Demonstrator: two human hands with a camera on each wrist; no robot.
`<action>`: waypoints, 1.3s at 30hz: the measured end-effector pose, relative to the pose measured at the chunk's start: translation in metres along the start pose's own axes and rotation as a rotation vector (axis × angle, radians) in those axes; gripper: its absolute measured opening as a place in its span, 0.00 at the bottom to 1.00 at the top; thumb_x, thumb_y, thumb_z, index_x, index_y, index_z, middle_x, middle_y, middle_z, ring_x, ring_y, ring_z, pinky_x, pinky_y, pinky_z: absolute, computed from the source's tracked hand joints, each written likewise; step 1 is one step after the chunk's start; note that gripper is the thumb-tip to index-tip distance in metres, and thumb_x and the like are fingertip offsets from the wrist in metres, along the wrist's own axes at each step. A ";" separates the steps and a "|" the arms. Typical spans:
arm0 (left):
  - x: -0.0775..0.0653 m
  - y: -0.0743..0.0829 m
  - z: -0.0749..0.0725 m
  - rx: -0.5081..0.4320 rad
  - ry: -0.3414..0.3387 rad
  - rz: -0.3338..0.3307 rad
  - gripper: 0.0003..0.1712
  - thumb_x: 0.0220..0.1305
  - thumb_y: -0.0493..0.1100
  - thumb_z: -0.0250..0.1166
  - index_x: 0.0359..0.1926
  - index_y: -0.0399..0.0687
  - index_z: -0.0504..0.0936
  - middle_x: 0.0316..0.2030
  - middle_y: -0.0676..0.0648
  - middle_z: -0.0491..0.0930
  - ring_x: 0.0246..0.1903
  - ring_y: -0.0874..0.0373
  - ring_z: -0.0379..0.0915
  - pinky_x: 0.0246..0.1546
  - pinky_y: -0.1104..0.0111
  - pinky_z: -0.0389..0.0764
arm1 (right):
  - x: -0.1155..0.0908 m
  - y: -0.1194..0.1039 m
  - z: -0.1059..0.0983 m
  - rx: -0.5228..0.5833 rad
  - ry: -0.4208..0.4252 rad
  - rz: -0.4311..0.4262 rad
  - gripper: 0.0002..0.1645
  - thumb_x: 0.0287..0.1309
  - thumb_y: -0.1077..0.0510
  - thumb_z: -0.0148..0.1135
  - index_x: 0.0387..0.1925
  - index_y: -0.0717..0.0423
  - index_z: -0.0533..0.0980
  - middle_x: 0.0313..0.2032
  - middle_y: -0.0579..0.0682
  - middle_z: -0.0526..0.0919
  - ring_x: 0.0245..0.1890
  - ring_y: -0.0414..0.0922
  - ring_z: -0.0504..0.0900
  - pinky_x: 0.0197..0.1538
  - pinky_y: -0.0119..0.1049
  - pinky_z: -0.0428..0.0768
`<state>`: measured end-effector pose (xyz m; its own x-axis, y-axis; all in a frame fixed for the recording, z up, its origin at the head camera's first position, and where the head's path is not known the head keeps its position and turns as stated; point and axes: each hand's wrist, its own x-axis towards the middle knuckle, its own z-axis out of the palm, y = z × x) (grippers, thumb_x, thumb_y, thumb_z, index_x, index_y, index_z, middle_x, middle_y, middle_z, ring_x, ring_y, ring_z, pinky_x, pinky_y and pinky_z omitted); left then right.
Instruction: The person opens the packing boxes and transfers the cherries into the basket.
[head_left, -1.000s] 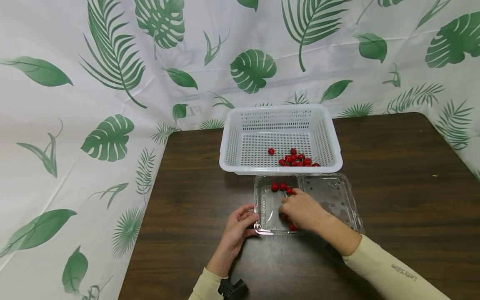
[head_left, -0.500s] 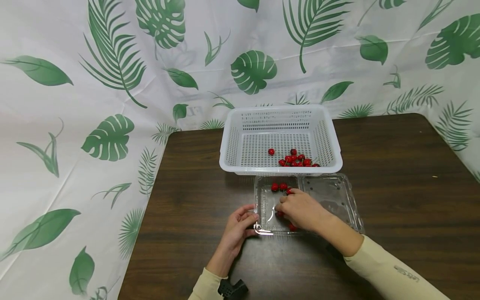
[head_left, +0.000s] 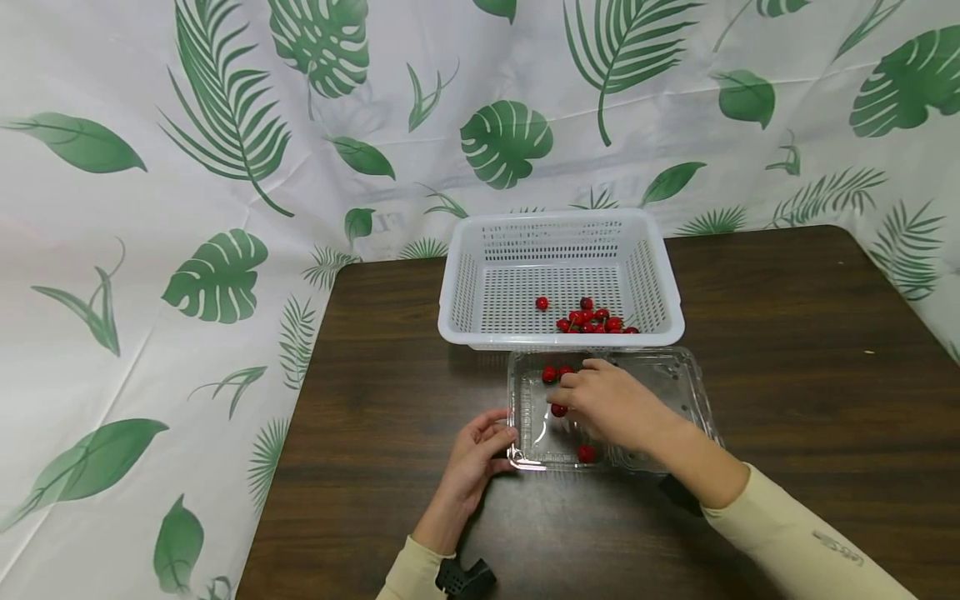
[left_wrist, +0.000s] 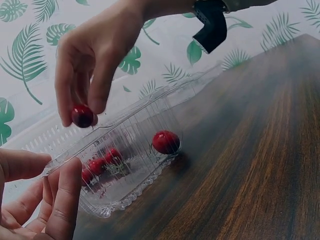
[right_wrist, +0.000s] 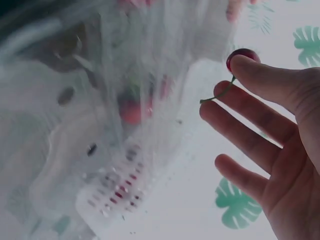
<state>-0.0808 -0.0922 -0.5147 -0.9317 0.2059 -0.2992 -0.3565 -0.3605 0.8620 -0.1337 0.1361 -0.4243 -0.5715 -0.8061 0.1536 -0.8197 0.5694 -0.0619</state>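
Observation:
My right hand (head_left: 611, 400) pinches a red cherry (left_wrist: 82, 116) between thumb and fingertips, over the left half of a clear plastic clamshell box (head_left: 528, 446). A thin green stem (right_wrist: 220, 93) hangs from that cherry in the right wrist view. The left hand (head_left: 476, 458) grips the box's left rim, thumb on top and fingers below. Inside the box, a lone cherry (head_left: 585, 454) lies by the near edge, and others (head_left: 550, 374) sit in a row near the far edge, partly hidden by my right hand. The box's lid (head_left: 663, 383) lies spread to the right.
Behind the box stands a white perforated basket (head_left: 465, 292) with several cherries (head_left: 588, 317), most of them near its front wall. Everything rests on a dark wooden table (head_left: 375, 375). A leaf-patterned white cloth (head_left: 420, 167) hangs behind and to the left.
My right hand has risen with the cherry it pinches, which moved slightly left and away from me. The cherry by the near edge is now in fuller view. The left hand has stayed put.

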 end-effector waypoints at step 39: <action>0.000 0.000 0.000 -0.010 0.015 -0.014 0.27 0.62 0.31 0.63 0.60 0.26 0.68 0.32 0.50 0.78 0.30 0.60 0.74 0.22 0.71 0.82 | -0.012 0.068 -0.025 -0.002 0.287 0.345 0.22 0.53 0.62 0.71 0.52 0.56 0.82 0.37 0.52 0.84 0.29 0.50 0.80 0.29 0.48 0.80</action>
<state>-0.0811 -0.0918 -0.5146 -0.9276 0.1969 -0.3174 -0.3699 -0.3668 0.8536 -0.1818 0.1888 -0.4055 -0.7777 -0.4917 0.3916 -0.5826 0.7978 -0.1554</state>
